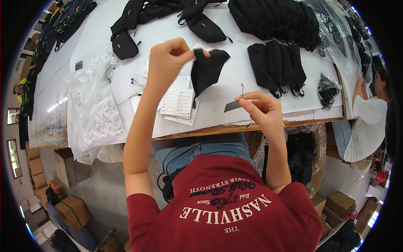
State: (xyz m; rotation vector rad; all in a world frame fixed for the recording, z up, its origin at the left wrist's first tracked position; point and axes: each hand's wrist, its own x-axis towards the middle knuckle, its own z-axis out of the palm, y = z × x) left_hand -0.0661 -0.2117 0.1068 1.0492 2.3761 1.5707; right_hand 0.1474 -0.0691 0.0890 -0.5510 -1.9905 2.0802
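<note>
My left hand (170, 56) is closed in a pinch on a small black fabric pouch (209, 70), holding it by a corner above the white table (226, 119). The pouch hangs tilted, its lower tip over printed white cards (178, 97). To its right, my right hand (264, 109) pinches a dark hang tag (232, 106), with a thin string standing up by the fingertips. Tag and pouch are apart.
Black pouches (277, 67) lie to the right, beside a large pile (273, 21). More pouches (126, 44) lie at the far side. A clear plastic bag (94, 109) of white labels is at left, a small bag (328, 90) at right. A person (369, 122) sits at far right.
</note>
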